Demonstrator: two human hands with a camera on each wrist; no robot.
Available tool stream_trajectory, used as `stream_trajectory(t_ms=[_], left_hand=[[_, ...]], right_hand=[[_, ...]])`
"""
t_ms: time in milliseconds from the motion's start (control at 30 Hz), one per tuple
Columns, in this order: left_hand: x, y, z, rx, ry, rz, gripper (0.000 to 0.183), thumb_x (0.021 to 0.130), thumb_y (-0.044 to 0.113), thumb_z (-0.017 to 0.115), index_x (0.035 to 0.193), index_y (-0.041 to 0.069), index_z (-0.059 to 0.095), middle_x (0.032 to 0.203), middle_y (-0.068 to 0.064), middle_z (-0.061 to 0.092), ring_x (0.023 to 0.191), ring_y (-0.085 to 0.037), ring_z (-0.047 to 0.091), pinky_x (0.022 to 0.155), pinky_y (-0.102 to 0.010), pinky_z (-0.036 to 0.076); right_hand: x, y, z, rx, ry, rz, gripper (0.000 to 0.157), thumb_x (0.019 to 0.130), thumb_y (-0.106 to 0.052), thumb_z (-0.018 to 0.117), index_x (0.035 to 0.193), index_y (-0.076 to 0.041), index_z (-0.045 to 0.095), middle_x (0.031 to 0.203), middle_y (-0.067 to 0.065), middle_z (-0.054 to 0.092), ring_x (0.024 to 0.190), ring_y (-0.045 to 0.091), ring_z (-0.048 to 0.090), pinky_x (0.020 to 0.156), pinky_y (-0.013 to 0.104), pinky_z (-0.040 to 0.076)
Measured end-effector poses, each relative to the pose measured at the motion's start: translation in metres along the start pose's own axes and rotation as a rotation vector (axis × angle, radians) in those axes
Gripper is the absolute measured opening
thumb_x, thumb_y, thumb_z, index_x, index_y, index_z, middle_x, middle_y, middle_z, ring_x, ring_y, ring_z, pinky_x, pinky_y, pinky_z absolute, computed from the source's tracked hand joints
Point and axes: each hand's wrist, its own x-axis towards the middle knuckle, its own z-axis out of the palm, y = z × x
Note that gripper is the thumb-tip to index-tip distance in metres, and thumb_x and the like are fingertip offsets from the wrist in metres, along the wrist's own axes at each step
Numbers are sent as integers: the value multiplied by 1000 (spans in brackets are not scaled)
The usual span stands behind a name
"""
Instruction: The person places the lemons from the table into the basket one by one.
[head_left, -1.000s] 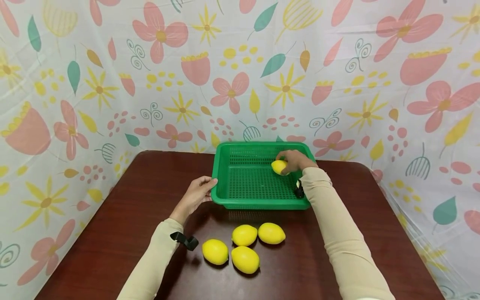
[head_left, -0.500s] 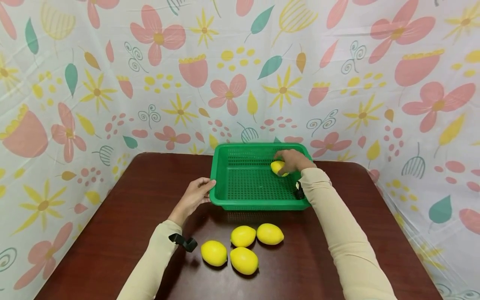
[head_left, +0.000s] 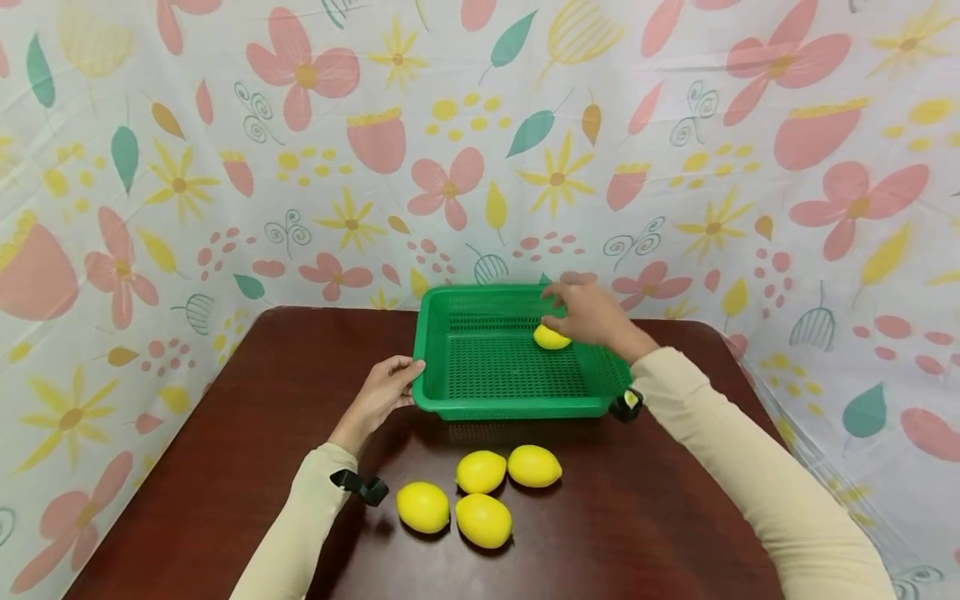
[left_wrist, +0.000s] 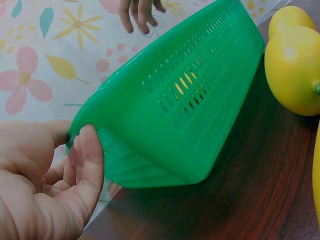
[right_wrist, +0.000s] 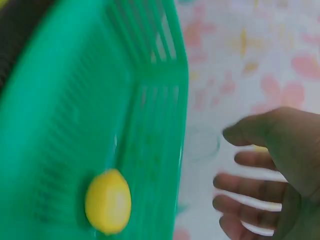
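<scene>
My left hand (head_left: 379, 392) pinched the green slotted basket (head_left: 517, 407) by its left rim; my right hand (head_left: 591, 315) gripped nothing, fingers loosely curved above the lemon (head_left: 552, 338) inside. The basket's long side ran along the worktop's (head_left: 637, 517) back edge; the lemon, smooth yellow, seemed to lie lengthwise likewise, though partly hidden. Both side edges stood well apart; four more lemons (head_left: 483, 522) lay in front.

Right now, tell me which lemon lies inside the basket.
The single lemon in the right half of the green basket, near the right hand; the other four lemons lie on the table in front.
</scene>
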Motion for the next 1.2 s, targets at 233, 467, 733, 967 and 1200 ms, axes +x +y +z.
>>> stream_trajectory(t_ms=[233,467,733,967,1200], left_hand=[[0,-3,1,-15,-9,15,43,105,34,60,128,-2,56,86,-3,48,74,-17,48,75,-34,50],[0,-3,2,-29,-7,7,41,105,34,61,127,-1,56,85,-2,48,72,-16,48,71,-29,51],[0,-3,1,-34,-3,9,41,105,32,61,128,-1,56,84,0,50,71,-15,48,69,-28,51],[-1,-2,5,-53,-13,2,38,105,30,62,127,-2,57,84,0,50,71,-15,48,72,-31,52],[-2,-2,2,-46,0,14,39,105,31,61,129,0,56,84,0,49,71,-14,47,73,-32,52]], right_hand=[[-66,-44,27,77,188,-27,40,93,-31,77,126,-9,69,114,10,74,84,22,70,67,40,56],[-122,-66,58,145,308,-76,44,87,-34,83,123,-12,72,121,4,72,104,25,67,84,46,56],[-154,-74,90,117,332,-46,41,81,-37,87,114,-17,74,102,-7,71,91,13,64,76,37,56],[-160,-66,114,54,300,-24,51,74,-47,89,113,-17,75,109,-4,72,96,18,63,77,38,56],[-154,-59,129,36,193,34,61,74,-57,87,120,-19,72,116,0,71,103,22,62,77,42,55]])
